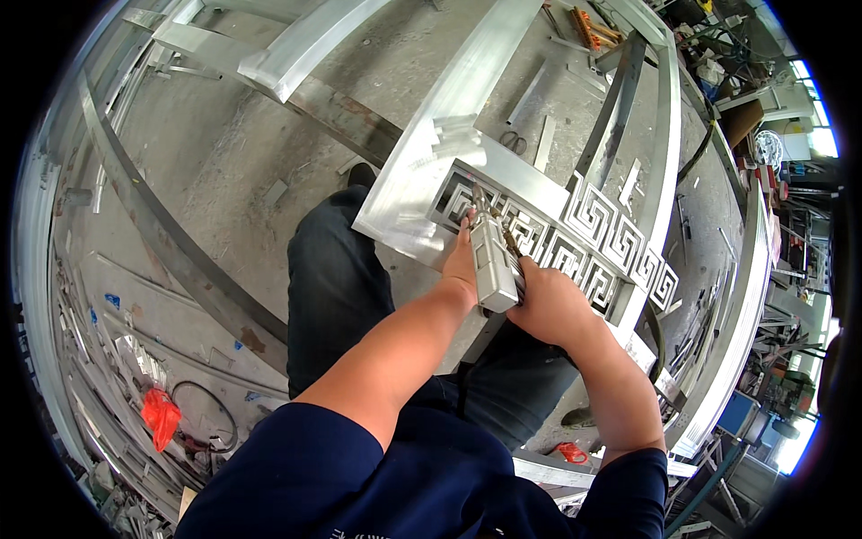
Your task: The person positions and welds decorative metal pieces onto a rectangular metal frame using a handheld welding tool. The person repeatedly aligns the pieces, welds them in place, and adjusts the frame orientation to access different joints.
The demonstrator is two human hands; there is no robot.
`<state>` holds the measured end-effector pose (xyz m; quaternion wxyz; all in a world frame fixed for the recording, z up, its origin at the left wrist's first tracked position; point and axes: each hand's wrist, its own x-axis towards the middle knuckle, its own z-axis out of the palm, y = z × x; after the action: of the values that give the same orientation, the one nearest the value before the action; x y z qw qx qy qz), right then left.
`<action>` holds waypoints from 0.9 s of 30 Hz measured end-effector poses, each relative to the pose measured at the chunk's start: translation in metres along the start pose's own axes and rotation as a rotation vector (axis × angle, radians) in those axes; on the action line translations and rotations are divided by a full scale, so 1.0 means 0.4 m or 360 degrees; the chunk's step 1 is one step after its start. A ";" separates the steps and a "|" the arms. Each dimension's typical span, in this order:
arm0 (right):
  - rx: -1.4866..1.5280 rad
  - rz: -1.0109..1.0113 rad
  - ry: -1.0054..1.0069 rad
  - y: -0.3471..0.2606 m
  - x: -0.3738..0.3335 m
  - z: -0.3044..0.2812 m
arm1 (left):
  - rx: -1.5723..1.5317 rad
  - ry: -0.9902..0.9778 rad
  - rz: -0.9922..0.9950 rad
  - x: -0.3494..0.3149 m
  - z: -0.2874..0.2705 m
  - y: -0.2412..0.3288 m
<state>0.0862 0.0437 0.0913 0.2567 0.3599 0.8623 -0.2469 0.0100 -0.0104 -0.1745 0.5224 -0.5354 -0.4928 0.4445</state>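
A silver, boxy hand tool with a narrow tip [496, 274] points away from me over a metal panel. My right hand [549, 301] is closed around its right side near the back. Along the left side of the same tool, close to the front, lies my left hand [460, 259], gripping it; most of its fingers are hidden. The tool's tip reaches the left end of a Greek-key openwork grille [530, 229], set in a rectangular opening of a silver metal frame [413, 193]. A second strip of Greek-key pieces [620, 238] lies along the frame's right side.
Long metal bars, such as a curved dark-edged beam [171, 229], surround me at knee level. Scissors [514, 142] and offcuts lie on the concrete floor. A red plastic bag [161, 419] is at lower left, amid scrap strips. Machines and clutter stand at right.
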 end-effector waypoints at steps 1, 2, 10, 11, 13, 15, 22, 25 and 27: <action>0.0016 0.0007 0.0008 -0.005 0.012 0.000 | -0.0139 0.0025 -0.0030 0.000 -0.002 0.010; 0.0031 0.0012 0.0016 -0.010 0.023 0.002 | -0.0909 -0.0117 -0.0130 -0.003 -0.010 0.018; 0.0018 -0.0026 0.0052 0.026 0.067 0.021 | -0.2863 -0.0593 0.0113 0.000 0.010 -0.209; -0.0012 -0.0029 0.0018 0.023 0.070 0.015 | -0.2873 -0.0606 0.0123 0.003 0.013 -0.216; -0.0044 -0.0034 -0.0020 0.016 0.075 0.010 | -0.2856 -0.0600 0.0109 0.002 0.013 -0.210; -0.0038 -0.0031 -0.0025 0.014 0.077 0.008 | -0.2825 -0.0598 0.0097 0.002 0.011 -0.203; -0.0020 -0.0015 0.0028 0.030 0.086 0.022 | -0.2855 -0.0617 0.0201 0.002 -0.004 -0.175; -0.0047 -0.0068 0.0045 0.013 0.089 0.022 | -0.4870 0.0210 -0.1238 0.004 -0.061 0.038; -0.0077 -0.0082 0.0029 -0.002 0.096 0.021 | -0.5406 0.0914 -0.1711 0.011 -0.080 0.108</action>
<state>0.0644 0.0570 0.0614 0.2512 0.3335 0.8793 -0.2291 0.0451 -0.0084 -0.2154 0.4061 0.2804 0.3672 0.7885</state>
